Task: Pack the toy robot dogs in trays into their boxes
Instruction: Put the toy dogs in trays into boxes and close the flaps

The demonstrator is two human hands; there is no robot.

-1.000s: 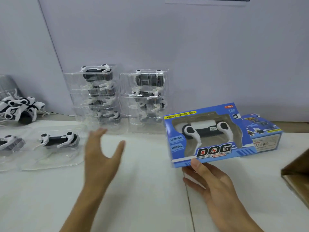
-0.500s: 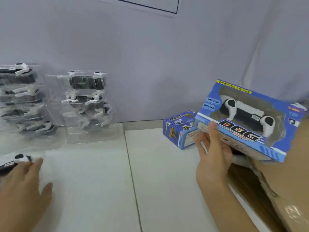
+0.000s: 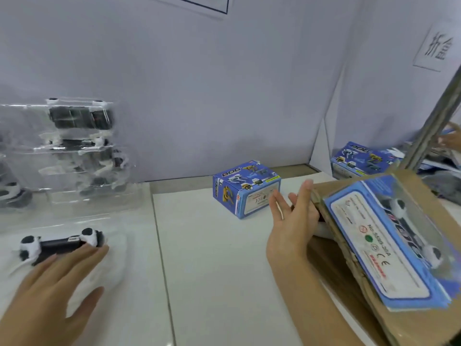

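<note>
Presently catalogued, head view, one moment.

Item 1: left hand (image 3: pixel 53 278), fingers straight and spread, laid flat on a clear plastic tray (image 3: pixel 109 250) at the near left of the white desk (image 3: pixel 212 270); fingertips touch the toy robot dog (image 3: pixel 62 243), black body with white legs, lying on its side in that tray.

Item 2: right hand (image 3: pixel 290 228), fingers straight and released, grasping nothing; held beside the edge of a brown cardboard carton (image 3: pixel 424 283) at the right of the desk.

Item 3: blue windowed box (image 3: pixel 389 240) with a toy dog visible inside, lying tilted on the carton's flap, just beside the right hand.

Item 4: small blue box (image 3: pixel 245 192), printed "DOG", standing on the desk near the back wall, between the two hands.

Item 5: stack of clear trays (image 3: pixel 82 146) holding further dogs, far left against the wall; image blurred.

Item 6: another blue box (image 3: pixel 361 158), far right, behind the carton.
</note>
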